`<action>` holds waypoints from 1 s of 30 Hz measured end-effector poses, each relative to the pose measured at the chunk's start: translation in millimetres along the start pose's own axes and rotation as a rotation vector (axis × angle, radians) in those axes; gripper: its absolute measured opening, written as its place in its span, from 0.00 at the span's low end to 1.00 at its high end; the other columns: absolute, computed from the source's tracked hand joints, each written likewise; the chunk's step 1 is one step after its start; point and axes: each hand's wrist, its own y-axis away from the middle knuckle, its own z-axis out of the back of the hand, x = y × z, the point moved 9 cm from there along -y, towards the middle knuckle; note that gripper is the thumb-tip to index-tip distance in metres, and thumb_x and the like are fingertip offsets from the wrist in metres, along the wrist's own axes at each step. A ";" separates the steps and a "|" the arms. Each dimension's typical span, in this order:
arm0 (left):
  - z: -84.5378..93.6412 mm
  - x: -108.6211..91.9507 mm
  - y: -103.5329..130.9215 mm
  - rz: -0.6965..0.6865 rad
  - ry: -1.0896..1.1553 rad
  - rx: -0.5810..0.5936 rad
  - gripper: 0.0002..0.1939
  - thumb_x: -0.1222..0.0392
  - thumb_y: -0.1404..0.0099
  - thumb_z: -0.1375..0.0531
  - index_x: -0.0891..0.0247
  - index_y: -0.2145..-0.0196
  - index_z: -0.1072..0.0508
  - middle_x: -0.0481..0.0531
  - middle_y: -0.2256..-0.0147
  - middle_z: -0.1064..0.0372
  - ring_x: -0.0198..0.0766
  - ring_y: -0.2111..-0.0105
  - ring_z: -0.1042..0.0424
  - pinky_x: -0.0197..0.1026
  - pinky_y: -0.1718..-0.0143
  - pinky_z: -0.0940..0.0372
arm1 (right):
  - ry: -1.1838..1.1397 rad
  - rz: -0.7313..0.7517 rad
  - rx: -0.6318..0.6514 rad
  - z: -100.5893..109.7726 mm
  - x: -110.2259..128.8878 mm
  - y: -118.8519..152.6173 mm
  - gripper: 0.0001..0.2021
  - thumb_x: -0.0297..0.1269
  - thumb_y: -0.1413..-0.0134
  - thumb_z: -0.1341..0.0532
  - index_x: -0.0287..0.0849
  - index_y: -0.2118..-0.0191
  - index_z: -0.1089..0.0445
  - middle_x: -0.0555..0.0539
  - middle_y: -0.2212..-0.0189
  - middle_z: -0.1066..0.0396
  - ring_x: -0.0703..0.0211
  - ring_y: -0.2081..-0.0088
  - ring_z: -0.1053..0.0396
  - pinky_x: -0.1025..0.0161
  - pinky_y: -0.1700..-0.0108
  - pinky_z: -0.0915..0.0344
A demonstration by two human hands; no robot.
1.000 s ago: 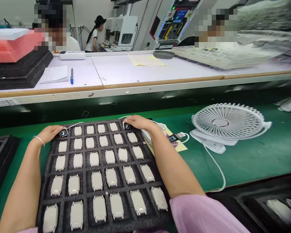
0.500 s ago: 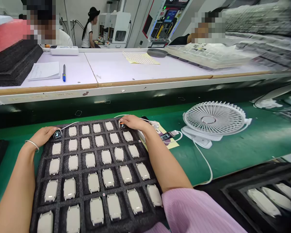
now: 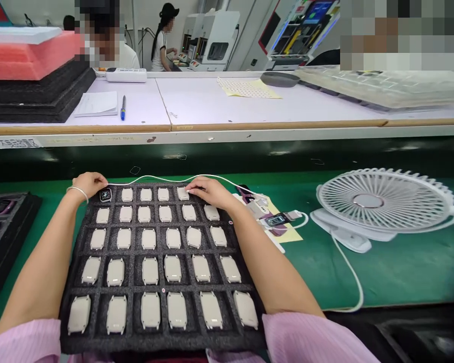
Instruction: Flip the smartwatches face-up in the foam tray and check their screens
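A black foam tray holds rows of pale watch-shaped pieces, backs up. At its back left corner lies a watch with its dark face up. My left hand is just behind that watch, its fingertips pinched on the end of a white cable. The cable runs along the tray's back edge to the right. My right hand reaches over the back right part of the tray, thumb and fingers closed at a pale piece in the back row.
Right of the tray stand a white fan and a small cabled device on yellow paper. Another foam tray lies at the left. A shelf behind holds foam stacks, a notepad and a pen. People are beyond it.
The watch at the back right is no longer visible; a pale piece shows by my right hand. The view has shifted, and the cable now stretches along the tray's back edge to my left hand.
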 end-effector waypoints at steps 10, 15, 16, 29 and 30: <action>-60.2 -75.5 35.2 -0.269 -0.226 0.107 0.09 0.57 0.35 0.41 0.59 0.62 0.21 0.54 0.59 0.23 0.46 0.55 0.27 0.47 0.49 0.38 | 0.224 -0.021 0.181 -23.4 6.2 -2.4 0.15 0.30 0.43 0.38 0.43 0.50 0.28 0.39 0.49 0.30 0.42 0.45 0.34 0.48 0.45 0.39; -58.4 -89.0 28.4 -0.289 -0.391 0.093 0.16 0.61 0.44 0.35 0.60 0.56 0.24 0.61 0.51 0.26 0.60 0.44 0.35 0.59 0.43 0.47 | 0.251 -0.049 0.219 -24.0 15.0 -11.9 0.15 0.27 0.47 0.37 0.42 0.53 0.29 0.39 0.49 0.28 0.41 0.46 0.33 0.48 0.46 0.40; -57.7 -90.7 25.4 -0.289 -0.400 0.103 0.16 0.62 0.45 0.34 0.60 0.57 0.25 0.61 0.52 0.26 0.59 0.44 0.35 0.59 0.43 0.48 | 0.220 -0.060 0.226 -22.3 14.1 -13.5 0.15 0.28 0.46 0.37 0.42 0.52 0.30 0.40 0.50 0.27 0.43 0.47 0.32 0.50 0.46 0.38; -55.0 -52.2 8.7 -0.147 -0.001 0.292 0.26 0.43 0.36 0.47 0.59 0.49 0.22 0.51 0.51 0.22 0.47 0.50 0.25 0.40 0.49 0.33 | -0.062 -0.300 0.265 -21.9 -14.8 -27.0 0.16 0.42 0.32 0.45 0.44 0.53 0.21 0.46 0.54 0.21 0.49 0.52 0.26 0.57 0.47 0.32; -57.2 -49.6 9.0 -0.137 0.024 0.305 0.28 0.40 0.36 0.48 0.58 0.48 0.22 0.51 0.49 0.23 0.48 0.49 0.26 0.41 0.48 0.34 | -0.055 -0.301 0.261 -22.1 -14.2 -25.4 0.17 0.44 0.32 0.46 0.44 0.53 0.21 0.46 0.54 0.21 0.48 0.51 0.26 0.56 0.47 0.32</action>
